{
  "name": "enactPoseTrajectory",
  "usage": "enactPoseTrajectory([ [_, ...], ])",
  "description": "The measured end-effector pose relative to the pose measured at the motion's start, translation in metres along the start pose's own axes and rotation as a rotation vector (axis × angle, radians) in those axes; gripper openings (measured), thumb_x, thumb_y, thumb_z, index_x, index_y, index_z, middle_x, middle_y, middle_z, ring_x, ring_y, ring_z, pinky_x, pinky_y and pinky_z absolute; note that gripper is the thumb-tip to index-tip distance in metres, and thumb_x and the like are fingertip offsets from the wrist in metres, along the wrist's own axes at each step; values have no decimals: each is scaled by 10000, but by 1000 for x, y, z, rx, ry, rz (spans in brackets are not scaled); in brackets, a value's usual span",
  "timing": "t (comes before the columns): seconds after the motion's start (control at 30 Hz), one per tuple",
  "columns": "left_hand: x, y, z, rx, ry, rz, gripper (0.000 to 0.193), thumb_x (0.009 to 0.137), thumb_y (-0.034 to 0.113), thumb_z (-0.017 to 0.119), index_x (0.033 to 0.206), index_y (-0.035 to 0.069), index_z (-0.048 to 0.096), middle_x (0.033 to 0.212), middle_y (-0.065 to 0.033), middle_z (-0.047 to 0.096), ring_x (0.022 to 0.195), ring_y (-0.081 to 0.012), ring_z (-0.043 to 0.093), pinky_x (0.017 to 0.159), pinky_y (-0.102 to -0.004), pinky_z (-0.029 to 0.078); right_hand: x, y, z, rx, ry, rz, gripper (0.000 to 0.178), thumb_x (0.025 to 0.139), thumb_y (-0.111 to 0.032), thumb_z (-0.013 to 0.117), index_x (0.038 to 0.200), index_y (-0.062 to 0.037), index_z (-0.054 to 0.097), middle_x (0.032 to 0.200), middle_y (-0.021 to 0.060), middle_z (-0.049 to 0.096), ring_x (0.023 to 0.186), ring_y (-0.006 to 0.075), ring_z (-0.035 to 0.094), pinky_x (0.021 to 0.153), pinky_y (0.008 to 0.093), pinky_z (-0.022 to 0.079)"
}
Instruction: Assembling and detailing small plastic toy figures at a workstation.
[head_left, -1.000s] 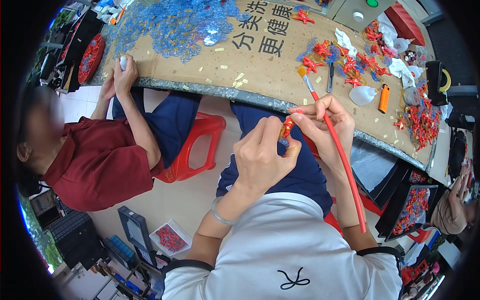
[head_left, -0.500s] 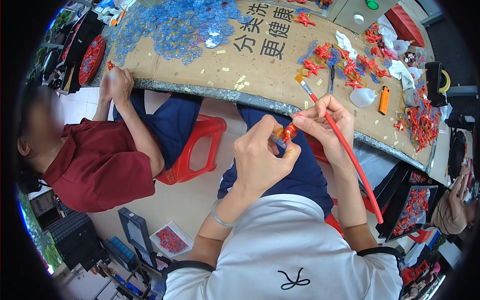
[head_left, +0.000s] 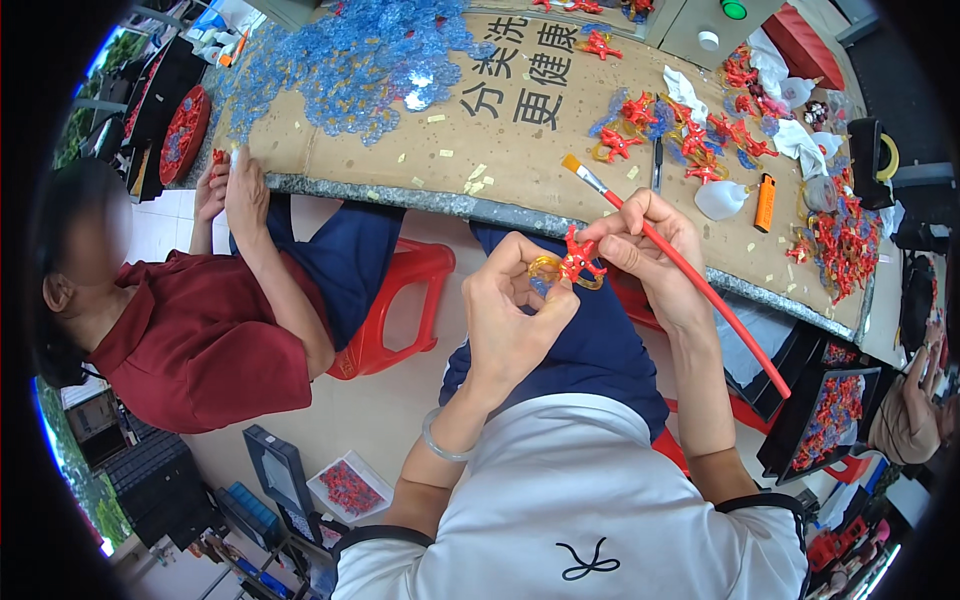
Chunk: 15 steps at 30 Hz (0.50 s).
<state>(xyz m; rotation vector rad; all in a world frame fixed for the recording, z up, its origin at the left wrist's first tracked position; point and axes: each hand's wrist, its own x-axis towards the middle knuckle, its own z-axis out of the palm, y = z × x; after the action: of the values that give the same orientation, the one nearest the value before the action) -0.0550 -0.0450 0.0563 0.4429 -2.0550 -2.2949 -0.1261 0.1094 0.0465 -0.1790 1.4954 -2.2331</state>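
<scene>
Small red figure point(head_left: 577, 258) held in the air above my lap, just off the counter's point(head_left: 400, 170) near edge. Left hand point(head_left: 512, 315) fingers pinch its amber ring, steadying it; right hand point(head_left: 650, 250) fingers grip it alongside the red brush point(head_left: 700, 290), bristles up, likely parked clear.

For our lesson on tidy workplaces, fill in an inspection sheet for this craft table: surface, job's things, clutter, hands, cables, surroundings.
Surface: cardboard sheet over a stone-edged table, dotted with paper scraps.
Job's things: small red figure on a yellow ring, held between both hands; red brush.
Clutter: blue pieces, red figures, orange lighter, squeeze bottle, tissues.
Hands: left hand pinches the ring; right hand grips the figure and the brush.
Cables: nothing seen.
Surroundings: a person in a dark red shirt working at the table edge, red stool, trays of pieces on the floor.
</scene>
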Motion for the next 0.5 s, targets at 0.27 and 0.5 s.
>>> enactPoseTrajectory([
  [0.27, 8, 1, 12, -202, -7, -7, 83, 832, -39, 565, 897, -28, 514, 801, -98, 624, 629, -77, 581, 537, -199, 493, -8, 0, 4, -36, 76, -118, 98, 908, -96, 594, 920, -51, 507, 982, 156, 669, 929, 159, 634, 830, 293, 504],
  [0.5, 7, -5, 14, 24, 64, 59, 178, 786, -31, 597, 962, -57, 583, 813, -96, 652, 679, -82, 606, 561, -208, 506, -13, -28, -7, -383, 116, -490, 384, 961, -295, 521, 1127, 40, 606, 868, 85, 642, 784, 119, 562, 736, 253, 443],
])
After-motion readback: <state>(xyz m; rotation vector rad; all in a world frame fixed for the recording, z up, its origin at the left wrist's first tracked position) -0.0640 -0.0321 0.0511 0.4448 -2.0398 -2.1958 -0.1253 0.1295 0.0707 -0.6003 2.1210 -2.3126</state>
